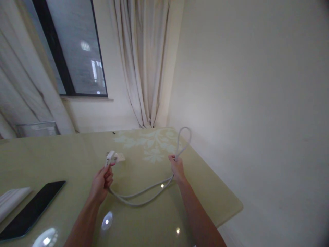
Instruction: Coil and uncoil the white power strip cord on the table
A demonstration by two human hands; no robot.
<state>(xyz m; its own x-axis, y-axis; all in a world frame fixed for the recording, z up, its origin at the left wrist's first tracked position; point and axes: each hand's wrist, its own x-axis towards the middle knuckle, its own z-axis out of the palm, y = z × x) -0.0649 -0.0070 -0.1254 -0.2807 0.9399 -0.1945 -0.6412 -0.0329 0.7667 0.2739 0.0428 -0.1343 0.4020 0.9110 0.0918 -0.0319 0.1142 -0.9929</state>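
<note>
A pale grey-white cable [137, 204] hangs doubled between my two hands above the table. My left hand [100, 183] is closed on one end of it, where a white plug [111, 155] sticks up past the fingers. Farther right, my right hand [177, 168] grips the doubled cable, and a loop of it rises above the fist. Between the hands, the two strands sag in a shallow curve. Just behind the plug lies a small whitish piece [120, 157], too blurred to name.
A glossy yellow-green table [144, 226] with a white leaf pattern spreads under my hands. On the left lie a black flat slab [33, 207] and a white object [12, 200]. A tiny dark item [113, 133] sits near the far edge. The wall [252, 103] borders the right side.
</note>
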